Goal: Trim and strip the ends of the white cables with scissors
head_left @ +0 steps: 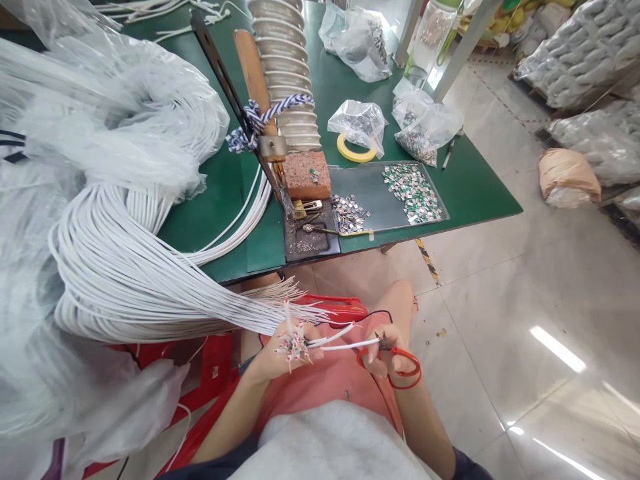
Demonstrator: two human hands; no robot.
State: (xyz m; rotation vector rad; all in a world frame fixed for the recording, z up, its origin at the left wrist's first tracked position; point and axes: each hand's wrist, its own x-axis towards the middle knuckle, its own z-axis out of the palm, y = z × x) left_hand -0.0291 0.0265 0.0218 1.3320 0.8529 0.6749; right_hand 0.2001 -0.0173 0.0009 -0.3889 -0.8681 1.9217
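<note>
My left hand [280,352] is closed round a bunch of white cables [295,343], whose ends show small red and white wires. A couple of cables stick out of it to the right. In my right hand [393,353] is a pair of red-handled scissors [414,363], with the short dark blades close to the tip of one white cable [350,345]. A large bundle of long white cables [165,287] runs from the left and ends in loose tips just above my left hand.
On the green table [480,193] are a tray [380,200] of small metal and green parts, a brick [307,175], a soldering iron [283,190] in a tied stand, a ribbed hose [285,73], yellow tape [356,152] and plastic bags [357,123]. Plastic-wrapped cables [125,100] lie left.
</note>
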